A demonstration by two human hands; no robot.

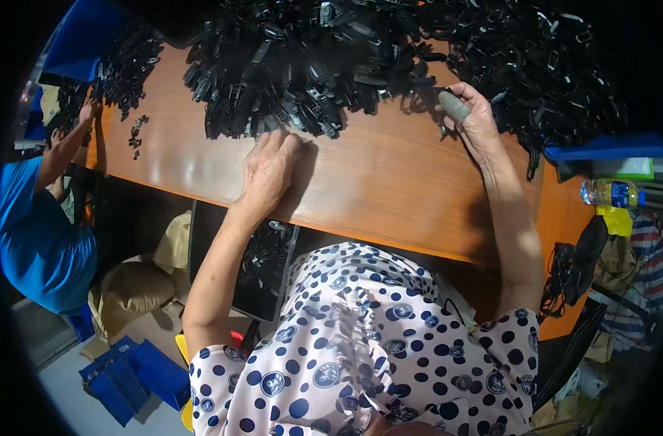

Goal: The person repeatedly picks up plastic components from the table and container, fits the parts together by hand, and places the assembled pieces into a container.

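A large heap of small black plastic parts [288,65], looking like buckles or clips with some metallic glints, covers the far side of the wooden table [375,189]. My left hand [268,166] rests at the heap's near edge, its fingers bunched together; whatever is between the fingertips is hidden. To the right, my right hand [473,120] is raised over the table between this heap and a second black pile [557,80]. A grey cover [455,106] sits on one of its digits. The fingers are curled in a pinch, with small dark bits by the fingertips too blurred to name.
At the left, a person in a blue shirt [41,232] reaches to a smaller pile of black parts [131,69]. An open drawer or bin with black parts [270,254] lies below the table edge. A water bottle [611,193] and dark cables [564,272] are at the right.
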